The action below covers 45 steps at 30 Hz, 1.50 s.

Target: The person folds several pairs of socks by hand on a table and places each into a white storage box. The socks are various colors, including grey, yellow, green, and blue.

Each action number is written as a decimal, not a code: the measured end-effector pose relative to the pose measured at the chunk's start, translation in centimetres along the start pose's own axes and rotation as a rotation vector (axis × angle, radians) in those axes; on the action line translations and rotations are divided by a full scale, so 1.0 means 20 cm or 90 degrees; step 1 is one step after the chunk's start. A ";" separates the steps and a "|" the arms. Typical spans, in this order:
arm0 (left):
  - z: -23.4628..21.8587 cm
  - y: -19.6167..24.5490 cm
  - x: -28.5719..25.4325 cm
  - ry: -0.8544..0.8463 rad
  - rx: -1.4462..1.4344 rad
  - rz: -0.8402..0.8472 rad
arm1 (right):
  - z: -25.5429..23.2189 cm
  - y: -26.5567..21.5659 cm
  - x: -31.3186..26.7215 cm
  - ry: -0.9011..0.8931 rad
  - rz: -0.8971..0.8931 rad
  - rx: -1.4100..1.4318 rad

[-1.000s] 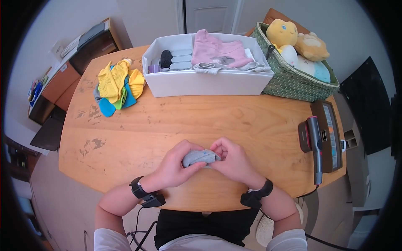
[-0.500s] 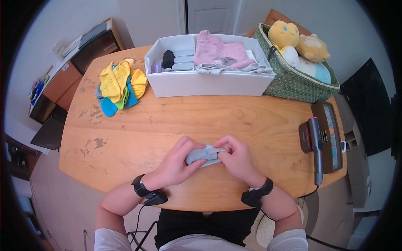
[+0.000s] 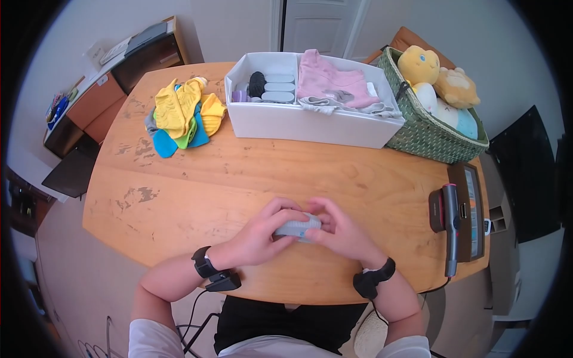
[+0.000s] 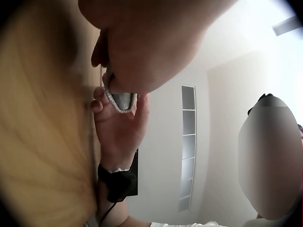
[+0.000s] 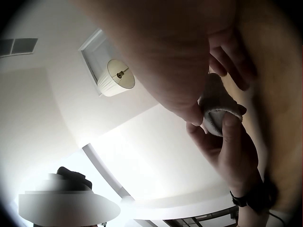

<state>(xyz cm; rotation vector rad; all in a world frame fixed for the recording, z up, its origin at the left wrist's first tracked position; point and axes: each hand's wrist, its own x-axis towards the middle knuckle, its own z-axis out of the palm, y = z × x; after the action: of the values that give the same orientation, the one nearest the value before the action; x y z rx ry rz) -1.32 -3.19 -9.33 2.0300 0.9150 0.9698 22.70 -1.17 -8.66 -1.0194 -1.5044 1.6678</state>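
Observation:
A rolled grey sock bundle [image 3: 295, 228] with a small blue mark is between both hands, low over the front middle of the table. My left hand [image 3: 258, 234] grips it from the left, fingers over the top and thumb along the near side. From the right, my right hand [image 3: 346, 237] holds the other end between thumb and fingers. In the left wrist view the sock's ribbed cuff [image 4: 122, 101] forms an open loop. The right wrist view shows the left thumb at the rim of the sock's opening [image 5: 218, 118].
A heap of yellow, blue and green socks [image 3: 179, 113] lies at the back left. Behind stands a white divided box [image 3: 316, 126] with grey rolls and pink clothing. A green woven basket [image 3: 439, 136] of plush toys, a hair styler [image 3: 450, 232] and a brown case [image 3: 473, 209] sit right.
Both hands have turned and reshaped the grey sock bundle, which looks more compact. The left fingers now reach further over its top. The head view has shifted slightly.

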 end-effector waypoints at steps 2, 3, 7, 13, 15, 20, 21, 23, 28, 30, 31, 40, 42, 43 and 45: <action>0.01 0.01 0.00 -0.004 -0.023 0.004 | 0.02 0.04 0.01 -0.108 -0.001 0.048; 0.01 0.02 0.00 0.017 -0.045 -0.024 | 0.02 0.05 0.01 -0.109 -0.001 0.049; 0.02 -0.01 -0.02 0.052 -0.249 -0.132 | 0.00 0.02 0.01 -0.055 -0.045 -0.066; -0.01 0.05 0.02 -0.032 -0.281 -0.343 | 0.03 0.05 0.01 0.036 -0.097 -0.205; -0.03 0.09 0.03 -0.028 -0.303 -0.392 | 0.05 0.02 0.00 0.062 -0.091 -0.246; -0.01 0.03 0.03 0.009 -0.417 -0.446 | 0.06 -0.02 -0.01 0.087 -0.134 -0.355; 0.01 0.00 0.03 0.017 -0.424 -0.417 | 0.06 -0.01 0.00 0.088 -0.136 -0.355; 0.02 -0.02 0.02 0.023 -0.431 -0.387 | 0.04 0.03 0.01 0.087 -0.120 -0.254; 0.03 -0.08 -0.01 0.030 -0.278 -0.209 | 0.01 0.03 0.01 0.072 -0.126 -0.244; 0.03 -0.08 -0.01 0.031 -0.285 -0.176 | 0.01 0.01 0.01 0.070 -0.126 -0.249; 0.03 -0.08 -0.01 0.033 -0.292 -0.144 | 0.01 0.01 0.01 0.066 -0.113 -0.253; 0.01 -0.09 -0.02 0.003 -0.260 -0.134 | 0.00 0.01 0.01 0.026 -0.123 -0.276; 0.01 -0.09 -0.01 0.004 -0.264 -0.130 | -0.01 0.01 0.01 0.016 -0.121 -0.281; 0.01 -0.09 -0.01 0.003 -0.268 -0.125 | -0.01 0.01 0.01 0.014 -0.111 -0.273; 0.02 -0.08 -0.01 0.006 -0.276 -0.129 | -0.01 0.00 0.01 0.011 -0.101 -0.266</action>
<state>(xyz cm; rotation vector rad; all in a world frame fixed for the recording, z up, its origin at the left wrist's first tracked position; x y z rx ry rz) -1.62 -2.54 -10.89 1.5398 0.8145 0.9690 22.81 -0.90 -8.78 -1.0870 -1.9164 1.2584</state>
